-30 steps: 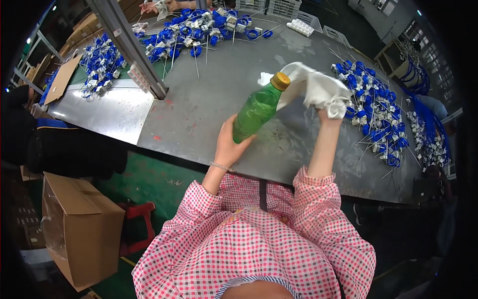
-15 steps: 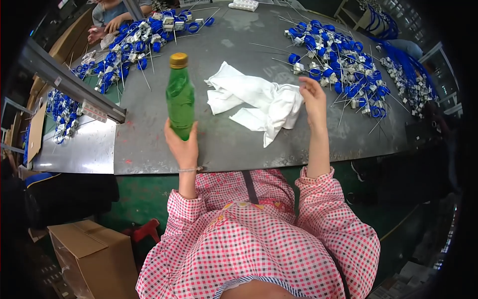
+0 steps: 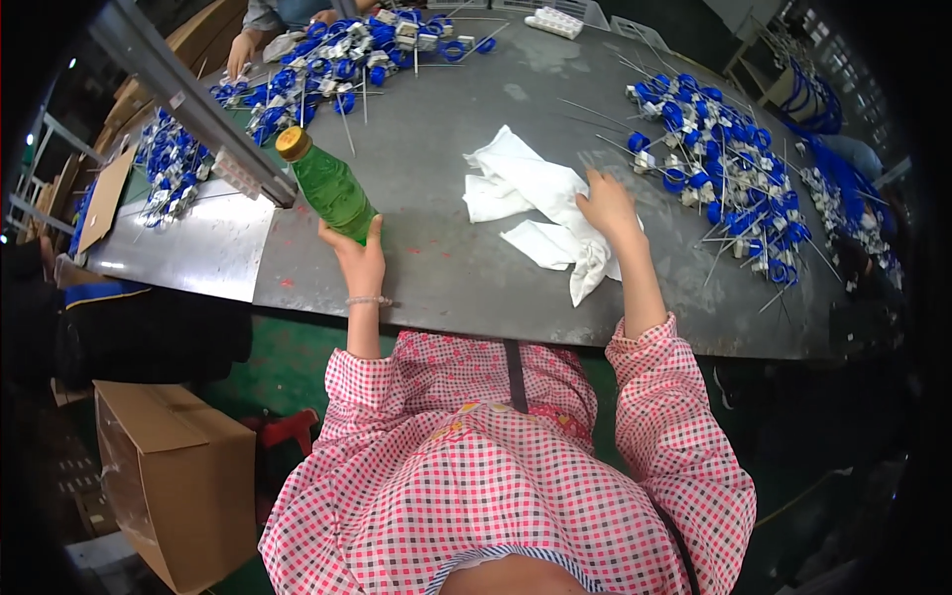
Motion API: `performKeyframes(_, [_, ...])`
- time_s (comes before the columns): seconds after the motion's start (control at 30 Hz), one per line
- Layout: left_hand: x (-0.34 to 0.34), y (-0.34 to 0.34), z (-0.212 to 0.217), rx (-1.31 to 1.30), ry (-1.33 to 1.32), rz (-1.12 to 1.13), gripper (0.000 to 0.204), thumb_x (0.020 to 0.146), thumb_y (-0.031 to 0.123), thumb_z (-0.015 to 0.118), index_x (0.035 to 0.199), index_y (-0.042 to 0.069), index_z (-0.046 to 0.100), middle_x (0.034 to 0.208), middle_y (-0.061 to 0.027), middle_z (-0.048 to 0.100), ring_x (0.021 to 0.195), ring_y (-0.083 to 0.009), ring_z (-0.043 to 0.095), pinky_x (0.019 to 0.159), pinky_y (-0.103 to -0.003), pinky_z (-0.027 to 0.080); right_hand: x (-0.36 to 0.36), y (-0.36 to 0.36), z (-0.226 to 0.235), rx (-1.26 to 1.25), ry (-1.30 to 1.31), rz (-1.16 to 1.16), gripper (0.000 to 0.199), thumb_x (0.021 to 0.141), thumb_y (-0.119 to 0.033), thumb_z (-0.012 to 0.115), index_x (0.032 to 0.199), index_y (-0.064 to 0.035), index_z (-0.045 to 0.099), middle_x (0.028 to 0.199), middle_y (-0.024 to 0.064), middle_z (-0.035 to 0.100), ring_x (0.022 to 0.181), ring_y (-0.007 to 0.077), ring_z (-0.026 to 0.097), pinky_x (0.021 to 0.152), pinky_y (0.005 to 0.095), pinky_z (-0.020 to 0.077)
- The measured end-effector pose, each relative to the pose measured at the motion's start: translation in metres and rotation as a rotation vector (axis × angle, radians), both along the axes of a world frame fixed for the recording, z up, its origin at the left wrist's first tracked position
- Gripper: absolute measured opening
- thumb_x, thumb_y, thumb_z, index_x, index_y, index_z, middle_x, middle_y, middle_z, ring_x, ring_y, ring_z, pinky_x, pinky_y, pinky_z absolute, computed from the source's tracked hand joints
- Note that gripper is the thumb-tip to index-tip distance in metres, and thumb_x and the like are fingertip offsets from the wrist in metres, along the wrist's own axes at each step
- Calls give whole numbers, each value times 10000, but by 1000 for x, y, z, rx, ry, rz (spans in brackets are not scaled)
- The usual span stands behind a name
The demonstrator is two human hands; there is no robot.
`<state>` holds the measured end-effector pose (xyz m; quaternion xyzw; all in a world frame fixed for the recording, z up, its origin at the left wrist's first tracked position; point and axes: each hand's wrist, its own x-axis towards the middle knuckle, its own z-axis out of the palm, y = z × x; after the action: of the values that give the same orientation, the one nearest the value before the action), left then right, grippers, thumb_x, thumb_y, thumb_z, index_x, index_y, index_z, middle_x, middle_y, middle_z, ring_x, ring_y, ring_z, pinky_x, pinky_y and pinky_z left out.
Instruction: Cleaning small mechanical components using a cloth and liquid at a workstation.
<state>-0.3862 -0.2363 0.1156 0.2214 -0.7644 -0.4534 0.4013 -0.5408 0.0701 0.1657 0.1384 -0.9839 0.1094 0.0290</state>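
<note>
My left hand (image 3: 354, 255) is wrapped round the lower part of a green plastic bottle (image 3: 335, 188) with a yellow cap. The bottle is held above the worktable, its capped end tilted to the left. A crumpled white cloth (image 3: 535, 188) lies on the table right of the bottle. Over the cloth's right edge rests my right hand (image 3: 609, 208), open, thumb and fingers apart; its palm hides part of the cloth.
Heaps of blue cable coils with white connectors lie at the back left (image 3: 347, 59) and right (image 3: 719, 159) of the grey worktable (image 3: 426, 288). A metal post (image 3: 188, 99) rises at left. Another person's hand (image 3: 241, 52) works behind it. A cardboard box (image 3: 188, 476) stands below.
The bottle, upright before, has tipped to the left and moved left over the table. My right hand has come down from beside the cloth onto its right edge. The whole view has shifted slightly.
</note>
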Motion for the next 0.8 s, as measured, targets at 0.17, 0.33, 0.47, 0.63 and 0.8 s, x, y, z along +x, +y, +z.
performKeyframes(0.17, [-10,-38,-8,-96,88,81,800,773,242,698,1299,-33,162,1226,-233,371,1131,-317,421,956,-383,326,-16,16,-18,-95,-60,36,375,720,-219,640,1018,-13,544,933,196,601,911,355,576,762,419,456])
performKeyframes(0.33, [-9,-71,-11,-57,76,136,798,769,241,698,1295,-38,167,1232,-224,363,1136,-325,411,958,-388,322,-9,22,5,-230,-98,71,346,693,-222,669,907,8,524,782,159,587,767,291,578,693,352,455])
performKeyframes(0.47, [-5,-71,-3,-30,47,168,798,757,259,708,1284,-45,192,1222,-218,362,1136,-330,399,959,-395,315,1,21,34,-435,-215,214,287,719,-215,672,833,-26,488,802,67,572,713,160,521,644,266,425])
performKeyframes(0.63, [-6,-71,-1,-68,58,167,760,756,201,697,1276,-35,196,1217,-223,350,1136,-340,384,956,-406,310,8,8,47,-1111,-752,247,240,792,-138,603,1004,-46,535,922,49,589,846,120,548,713,238,446])
performKeyframes(0.8, [2,-58,4,-217,6,252,703,762,109,658,1274,-20,193,1223,-232,341,1150,-365,351,958,-424,308,1,2,24,-1263,-990,294,432,798,-46,542,1226,-58,481,1086,98,572,1005,157,557,851,263,457])
